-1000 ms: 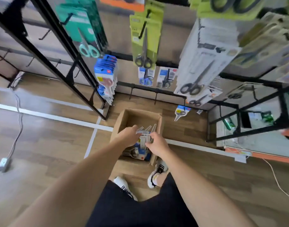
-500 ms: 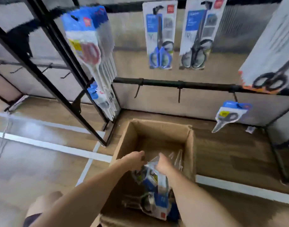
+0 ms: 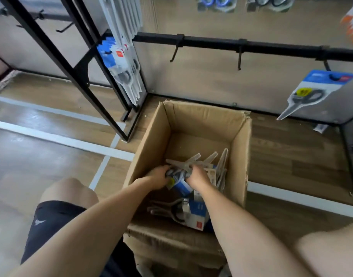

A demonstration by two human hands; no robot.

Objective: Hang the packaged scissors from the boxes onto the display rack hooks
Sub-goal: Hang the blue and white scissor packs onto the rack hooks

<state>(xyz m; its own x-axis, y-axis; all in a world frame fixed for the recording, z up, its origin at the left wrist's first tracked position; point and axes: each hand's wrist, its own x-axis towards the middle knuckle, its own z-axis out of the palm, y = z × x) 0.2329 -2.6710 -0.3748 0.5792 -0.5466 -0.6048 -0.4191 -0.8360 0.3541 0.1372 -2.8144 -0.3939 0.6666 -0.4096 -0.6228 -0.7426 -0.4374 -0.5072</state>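
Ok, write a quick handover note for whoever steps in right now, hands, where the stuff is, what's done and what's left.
Left hand and right hand: both inside the open brown cardboard box, gripping one bundle of blue-and-white carded scissors packs.
More loose packs lie in the box nearer the person.
Done: one blue-carded scissors pack hangs on the right hook of the black horizontal rack bar; a stack of packs hangs at the left.
Left: lift the bundle out and hang the packs; two bare black hooks on that bar look free.
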